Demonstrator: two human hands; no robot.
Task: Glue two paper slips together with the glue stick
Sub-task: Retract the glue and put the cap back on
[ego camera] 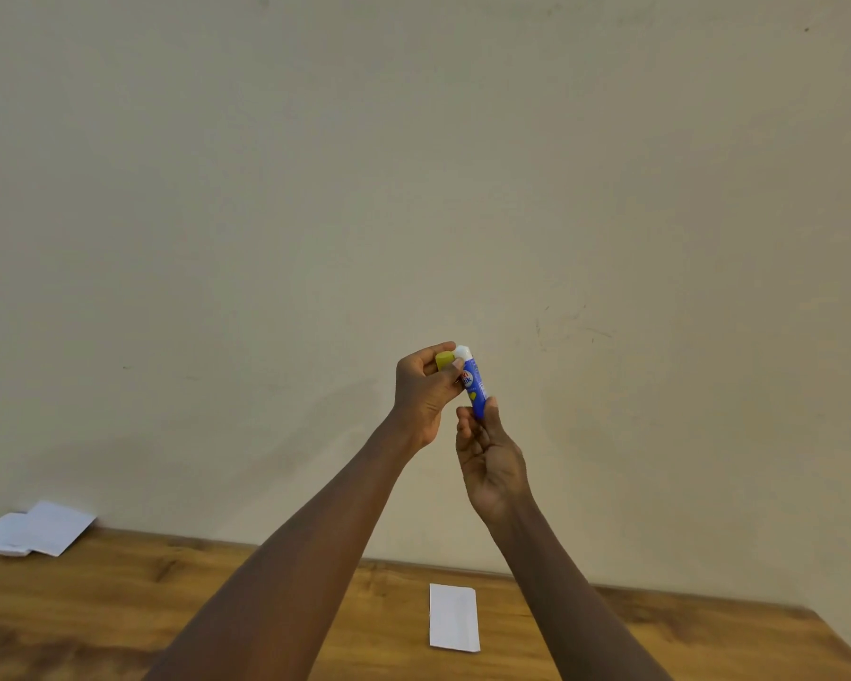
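place: plain room, home or office unclear | wooden table (119, 611) | beige painted wall (413, 164)

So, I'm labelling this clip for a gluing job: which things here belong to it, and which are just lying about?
In the job:
glue stick, gripped at its base by the right hand
yellow cap, off, pinched in the left hand
paper slip, flat on the table

Lying about:
papers at the table's far left edge, untouched

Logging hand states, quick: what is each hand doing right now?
Left hand: closed, holding the yellow cap.
Right hand: closed, pinching the base of the glue stick.
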